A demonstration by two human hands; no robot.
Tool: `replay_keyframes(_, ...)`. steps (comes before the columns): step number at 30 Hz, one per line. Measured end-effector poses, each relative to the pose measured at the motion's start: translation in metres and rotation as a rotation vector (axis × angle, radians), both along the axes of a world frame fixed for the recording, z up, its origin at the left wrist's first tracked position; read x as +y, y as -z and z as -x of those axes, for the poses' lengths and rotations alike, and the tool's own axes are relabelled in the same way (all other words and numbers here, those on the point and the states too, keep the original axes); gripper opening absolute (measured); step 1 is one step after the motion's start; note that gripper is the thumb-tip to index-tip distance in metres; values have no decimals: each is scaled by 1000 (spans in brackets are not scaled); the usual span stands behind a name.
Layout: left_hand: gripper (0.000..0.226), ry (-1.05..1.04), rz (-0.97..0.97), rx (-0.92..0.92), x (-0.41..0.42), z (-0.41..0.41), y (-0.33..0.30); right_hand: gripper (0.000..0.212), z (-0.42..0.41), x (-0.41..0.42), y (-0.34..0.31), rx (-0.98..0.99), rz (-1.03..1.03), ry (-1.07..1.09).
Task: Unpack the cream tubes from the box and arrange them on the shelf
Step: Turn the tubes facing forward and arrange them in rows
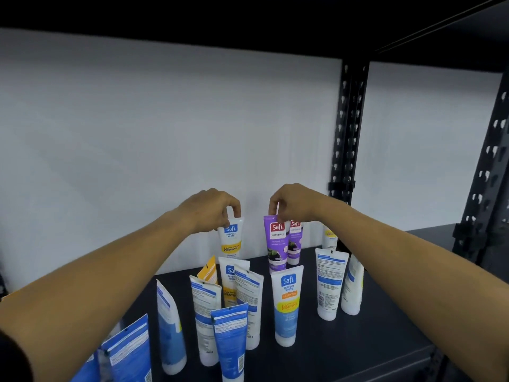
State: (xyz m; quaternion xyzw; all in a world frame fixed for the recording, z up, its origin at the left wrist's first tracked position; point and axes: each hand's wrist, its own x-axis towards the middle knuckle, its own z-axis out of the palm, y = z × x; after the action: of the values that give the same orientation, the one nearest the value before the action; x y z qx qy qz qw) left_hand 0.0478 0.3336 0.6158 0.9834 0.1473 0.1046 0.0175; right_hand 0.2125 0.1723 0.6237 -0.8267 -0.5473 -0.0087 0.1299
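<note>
While both hands reach deep: left hand pinching white tube, right hand pinching purple tube.

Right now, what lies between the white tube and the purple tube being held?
Head view: nothing stands between the white tube in the left hand and the purple tube in the right hand, only white wall.

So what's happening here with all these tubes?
A person is stocking a dark shelf with cream tubes. The left hand pinches the top of a white tube with a yellow band, and the right hand pinches the top of a purple tube, both at the back near the wall. A dozen or so other tubes already stand cap-down in front, some facing backward. The box is out of sight.
</note>
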Motion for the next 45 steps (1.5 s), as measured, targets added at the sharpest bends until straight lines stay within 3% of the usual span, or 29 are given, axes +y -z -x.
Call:
replay_keyframes(15, 24, -37, -15, 13, 51, -14, 24, 21, -31, 63, 21, -45, -5, -5)
replay_keyframes(45, 22, -79, -27, 29, 83, -6, 43, 21, -33, 93, 48, -42, -9, -36)
